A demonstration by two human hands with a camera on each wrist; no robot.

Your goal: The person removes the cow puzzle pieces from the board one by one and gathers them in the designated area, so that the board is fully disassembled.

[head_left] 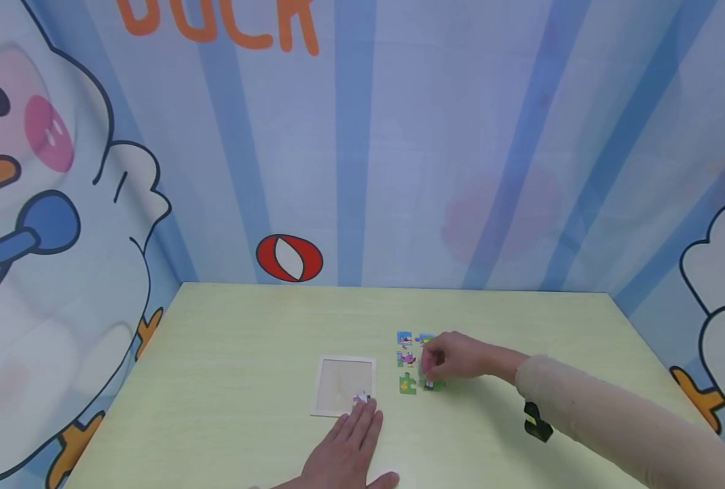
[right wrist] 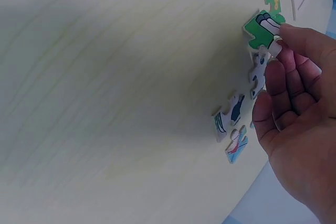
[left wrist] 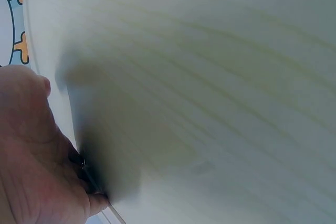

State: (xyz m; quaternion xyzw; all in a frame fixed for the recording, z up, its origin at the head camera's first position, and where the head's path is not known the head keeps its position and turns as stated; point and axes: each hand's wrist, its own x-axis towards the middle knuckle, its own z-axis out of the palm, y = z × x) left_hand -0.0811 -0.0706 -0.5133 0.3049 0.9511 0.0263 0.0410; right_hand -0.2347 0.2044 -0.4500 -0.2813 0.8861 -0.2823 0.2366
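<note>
A pale wooden puzzle frame [head_left: 316,387] lies on the table with one light-coloured puzzle piece [head_left: 361,396] in its lower right corner. My left hand [head_left: 347,445] rests at that corner, fingers straight, the tips over the frame's near edge and by the piece. To the right, my right hand [head_left: 458,354] pinches a green puzzle piece [right wrist: 261,29] with dark and white shapes between thumb and finger. Close by lie a green piece with a yellow figure [head_left: 407,384], a piece with a pink figure [head_left: 406,358] and a blue piece [head_left: 404,338].
Another blue piece [head_left: 425,337] lies beyond my right hand, and more pieces are partly hidden beneath it. A striped cloth backdrop [head_left: 399,170] with cartoon ducks rises behind the pale table [head_left: 246,353]. A black strap [head_left: 537,422] hangs below my right sleeve.
</note>
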